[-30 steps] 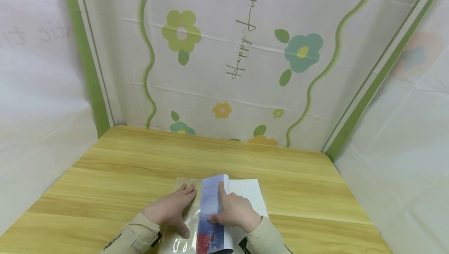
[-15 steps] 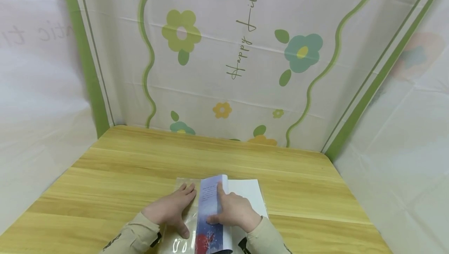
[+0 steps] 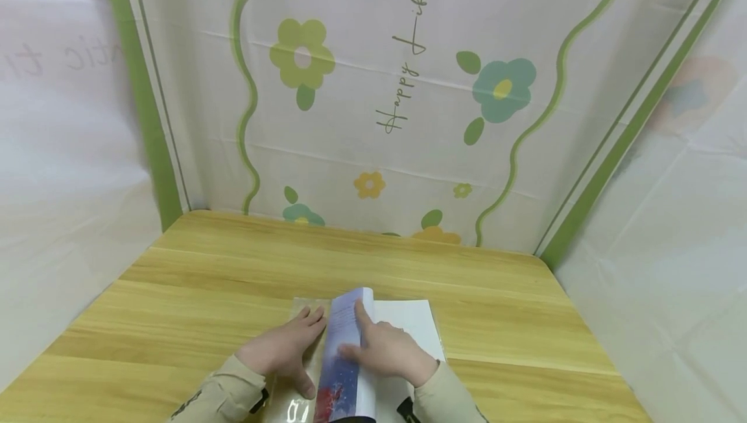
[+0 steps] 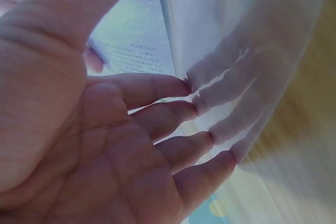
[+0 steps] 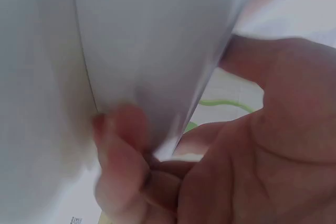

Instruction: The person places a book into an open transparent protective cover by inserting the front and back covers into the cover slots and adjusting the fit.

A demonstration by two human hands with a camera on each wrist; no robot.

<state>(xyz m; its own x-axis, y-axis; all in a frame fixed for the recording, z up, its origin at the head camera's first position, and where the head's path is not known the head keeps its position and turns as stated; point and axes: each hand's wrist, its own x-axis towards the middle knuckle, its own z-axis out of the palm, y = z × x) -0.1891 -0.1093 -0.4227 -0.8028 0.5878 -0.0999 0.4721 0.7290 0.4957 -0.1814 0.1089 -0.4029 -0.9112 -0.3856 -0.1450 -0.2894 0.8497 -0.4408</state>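
Note:
A thin book lies near the table's front edge with its blue printed leaf (image 3: 340, 377), showing snow, a red shape and lines of text, curled up. My right hand (image 3: 390, 350) grips this leaf, thumb and index finger on its printed face. In the right wrist view, the other fingers bend behind the leaf's pale side (image 5: 152, 40). My left hand (image 3: 286, 348) lies spread on a clear plastic sheet (image 3: 315, 361) left of the leaf. Its fingertips press against the plastic film (image 4: 247, 24) in the left wrist view. A white page (image 3: 411, 320) shows under the right hand.
The wooden table (image 3: 233, 267) stretches away to the back and both sides. A white curtain (image 3: 362, 131) with flowers and lettering hangs behind it, and white sheets (image 3: 671, 267) close off the sides. A small printed code (image 5: 76, 220) appears low in the right wrist view.
The blue leaf and my right hand's thumb and index finger have shifted slightly left, and the leaf curls over more. My left hand stays in place.

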